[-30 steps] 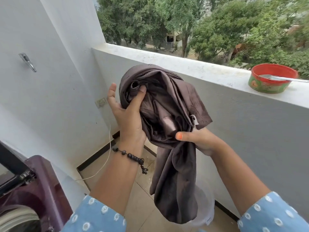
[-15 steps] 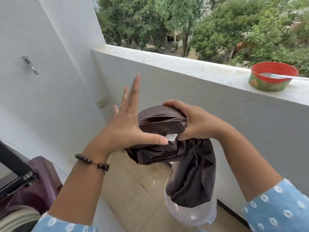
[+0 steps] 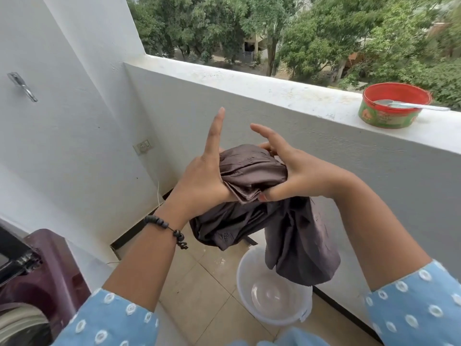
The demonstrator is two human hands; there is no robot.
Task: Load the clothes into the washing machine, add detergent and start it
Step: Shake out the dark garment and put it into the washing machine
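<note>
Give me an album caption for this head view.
Both hands bunch a brown garment above a white bucket.

My balcony: white parapet wall (image 3: pixel 274 96) ahead; trees (image 3: pixel 324 38) beyond it in daylight; beige tiled floor (image 3: pixel 199 283) below it; wall socket (image 3: pixel 143 146) left of it.

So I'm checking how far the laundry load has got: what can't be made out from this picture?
- Washing machine, head view: cut off by the left edge; drum contents and controls unseen.
- Red tub on the ledge: contents hidden by its rim.
- Brown garment: bunched between left hand and right hand; its type is unclear.
- White bucket: partly covered by the hanging cloth.
</note>
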